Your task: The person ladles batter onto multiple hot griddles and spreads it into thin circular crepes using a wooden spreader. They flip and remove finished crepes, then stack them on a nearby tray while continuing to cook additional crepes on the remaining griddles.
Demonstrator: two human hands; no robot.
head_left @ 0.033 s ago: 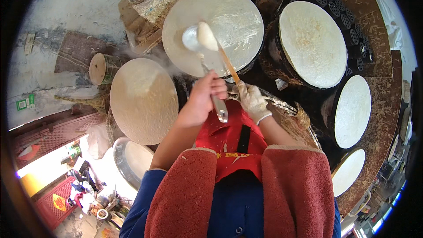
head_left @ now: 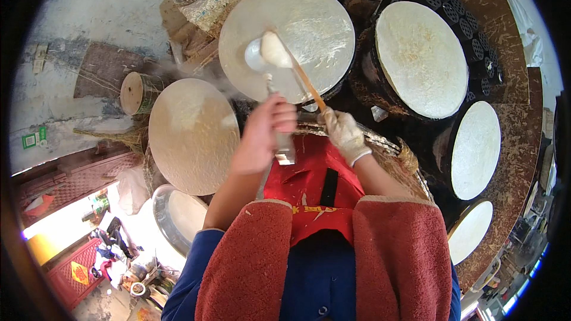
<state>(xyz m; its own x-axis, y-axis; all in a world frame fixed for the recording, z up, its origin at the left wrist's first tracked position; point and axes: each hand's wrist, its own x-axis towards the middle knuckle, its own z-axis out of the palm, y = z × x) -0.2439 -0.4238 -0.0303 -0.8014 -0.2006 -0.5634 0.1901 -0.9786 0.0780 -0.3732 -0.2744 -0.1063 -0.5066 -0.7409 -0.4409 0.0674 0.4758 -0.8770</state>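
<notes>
Bare and closed, my left hand (head_left: 267,134) grips the metal handle of a ladle (head_left: 254,54), whose round head is over the large round griddle (head_left: 315,30) at top centre. My gloved right hand (head_left: 342,131) holds a wooden stick (head_left: 306,83); a pale, batter-coated mass (head_left: 276,50) is at its upper end, beside the ladle head and partly overlapping it. Whether they touch the griddle is unclear. Thin steam drifts at the griddle's left side.
More round griddles surround me: left (head_left: 190,137), upper right (head_left: 419,53), right (head_left: 476,148) and lower right (head_left: 470,232). A metal-rimmed round pan (head_left: 181,214) is lower left, a bucket (head_left: 134,92) by the wall, several black perforated briquettes (head_left: 470,30) along the brown ledge (head_left: 511,125).
My left hand and the ladle have shifted a little to the left. The wooden stick and its pale end moved slightly with my right hand.
</notes>
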